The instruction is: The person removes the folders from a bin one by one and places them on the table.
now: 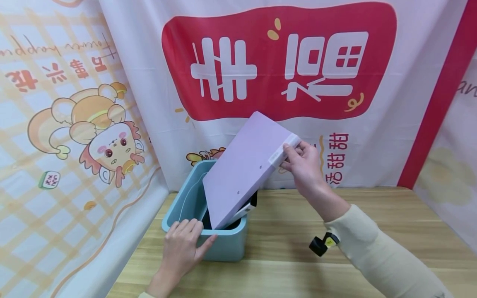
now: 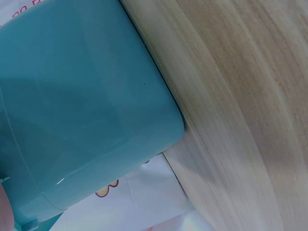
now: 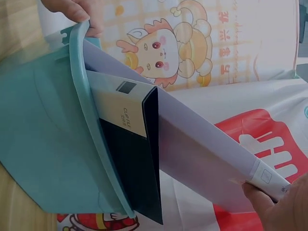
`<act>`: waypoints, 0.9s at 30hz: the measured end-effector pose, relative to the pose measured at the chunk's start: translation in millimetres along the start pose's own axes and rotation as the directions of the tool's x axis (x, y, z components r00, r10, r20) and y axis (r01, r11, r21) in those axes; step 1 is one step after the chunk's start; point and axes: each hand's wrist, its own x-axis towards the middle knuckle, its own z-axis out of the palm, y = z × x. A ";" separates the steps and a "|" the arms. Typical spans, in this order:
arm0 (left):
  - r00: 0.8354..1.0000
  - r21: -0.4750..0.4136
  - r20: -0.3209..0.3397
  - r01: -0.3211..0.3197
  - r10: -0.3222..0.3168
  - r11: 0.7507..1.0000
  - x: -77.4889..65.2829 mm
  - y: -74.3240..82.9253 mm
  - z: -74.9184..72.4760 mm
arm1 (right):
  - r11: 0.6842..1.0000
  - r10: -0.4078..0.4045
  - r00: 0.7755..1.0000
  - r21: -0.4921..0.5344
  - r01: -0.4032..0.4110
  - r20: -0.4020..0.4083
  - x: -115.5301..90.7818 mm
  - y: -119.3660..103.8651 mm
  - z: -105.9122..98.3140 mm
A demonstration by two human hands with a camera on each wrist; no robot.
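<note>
My right hand (image 1: 303,161) pinches a light purple file folder (image 1: 242,161) by the upper end of its spine, close to a white label. The folder slants down into a blue-green plastic bin (image 1: 223,244), and the bin's wall hides its lower end. On the near rim of the bin, my left hand (image 1: 180,246) grips with the fingers over the edge and the thumb outside. A dark clip file (image 3: 132,154) with a pale spine label leans in the bin beside the purple folder, its upper part above the rim.
The bin stands on a wooden table (image 1: 335,231), close to the printed cloth (image 1: 123,54) on the left. Another cloth (image 1: 141,25) with a red panel hangs behind the table. A small black and yellow device (image 1: 323,244) sits at the right sleeve's cuff.
</note>
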 end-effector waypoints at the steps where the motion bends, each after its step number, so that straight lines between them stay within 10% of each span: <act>1: 1.000 0.000 -0.001 0.000 0.000 1.000 -0.1 -0.1 0.0 | 1.000 -0.006 1.000 -0.001 0.006 0.000 -0.1 -0.5 -0.6; 27: 1.000 -0.001 0.029 0.003 -0.003 1.000 0.4 -0.5 -1.9 | 0.999 -0.013 0.999 -0.031 0.012 -0.032 -2.2 -18.3 -14.3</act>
